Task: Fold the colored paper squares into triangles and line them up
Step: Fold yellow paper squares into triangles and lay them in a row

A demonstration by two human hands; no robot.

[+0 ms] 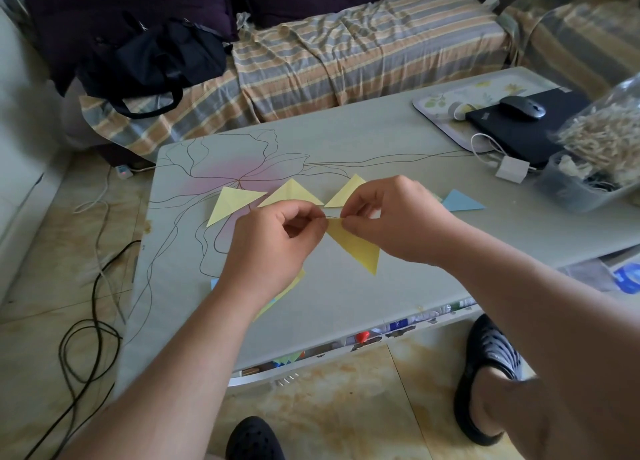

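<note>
The grey worktop (363, 286) carries a far row of folded triangles: three yellow ones (230, 205), (292, 194), (346, 192) and, off to the right and partly behind the right hand, a blue one (460, 201). Nearer the person, a stack of unfolded squares (292, 284) peeks out from under the left wrist.

Above the middle, both hands hold a yellow sheet (356, 246) already doubled into a triangle. The left hand (273, 248) and right hand (398, 220) each pinch its upper corner between thumb and fingertips, touching there, while the rest hangs down toward the worktop.

This looks like the matching of corners, or the last sharpening of the fold. The next move would call for setting it flat, pressing the crease, then laying it in the row, probably in the gap before the blue one.
</note>
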